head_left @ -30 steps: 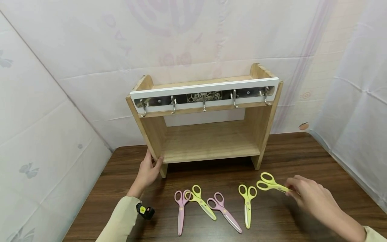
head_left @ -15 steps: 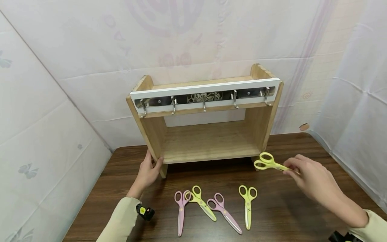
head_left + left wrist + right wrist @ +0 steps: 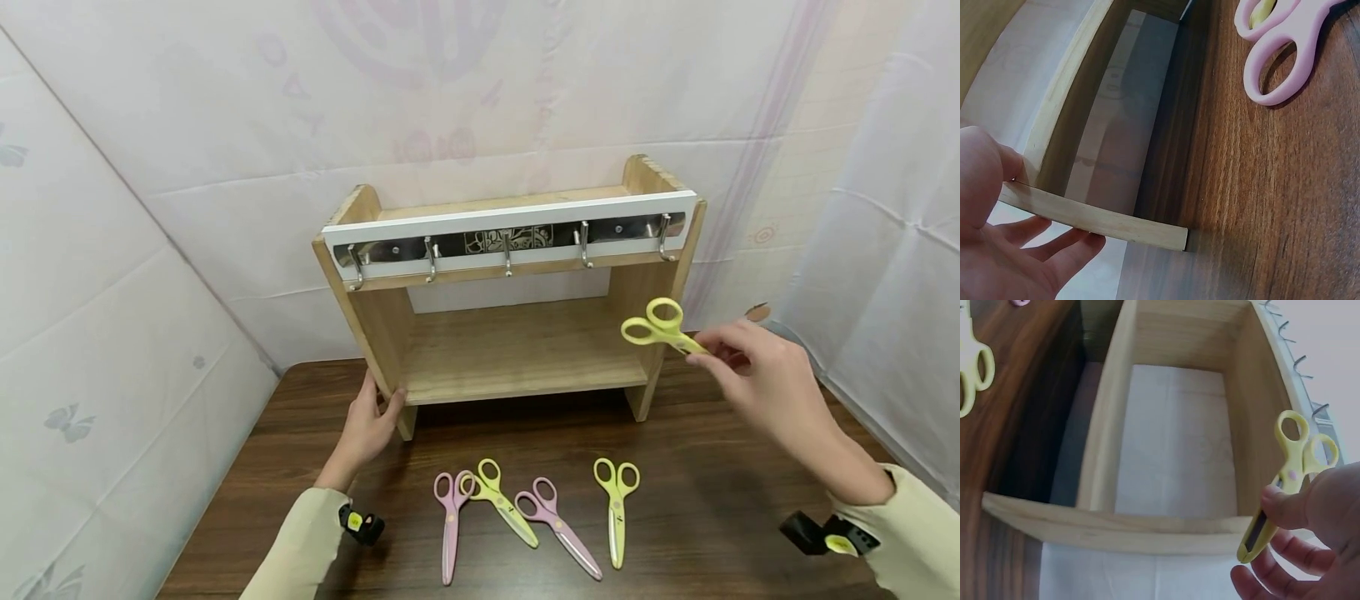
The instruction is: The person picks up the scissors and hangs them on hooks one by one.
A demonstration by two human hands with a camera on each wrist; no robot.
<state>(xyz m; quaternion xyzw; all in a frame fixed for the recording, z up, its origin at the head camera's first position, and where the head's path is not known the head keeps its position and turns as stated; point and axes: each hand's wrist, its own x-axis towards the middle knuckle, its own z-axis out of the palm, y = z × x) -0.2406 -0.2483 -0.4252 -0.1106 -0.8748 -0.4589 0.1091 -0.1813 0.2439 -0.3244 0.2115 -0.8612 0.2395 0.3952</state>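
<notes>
My right hand (image 3: 765,379) pinches a pair of yellow scissors (image 3: 660,327) by the blade end, handle loops toward the left, raised in front of the shelf's right side. In the right wrist view the thumb lies over the scissors (image 3: 1290,469) and the fingers are behind. My left hand (image 3: 369,425) grips the lower left side panel of the wooden shelf (image 3: 525,350), thumb inside and fingers outside in the left wrist view. Across the shelf's top front runs a white board with a metal strip and several hooks (image 3: 507,254), all bare.
Two pink scissors (image 3: 450,521) (image 3: 558,529) and two yellow scissors (image 3: 504,504) (image 3: 617,508) lie on the dark wooden table (image 3: 300,467) before the shelf. One pink handle loop overlaps a yellow one. Pale patterned sheeting (image 3: 225,100) hangs behind and at the sides.
My right hand has lifted the yellow scissors from low over the table up to the shelf's right side, slightly leftward. The left hand stays on the side panel.
</notes>
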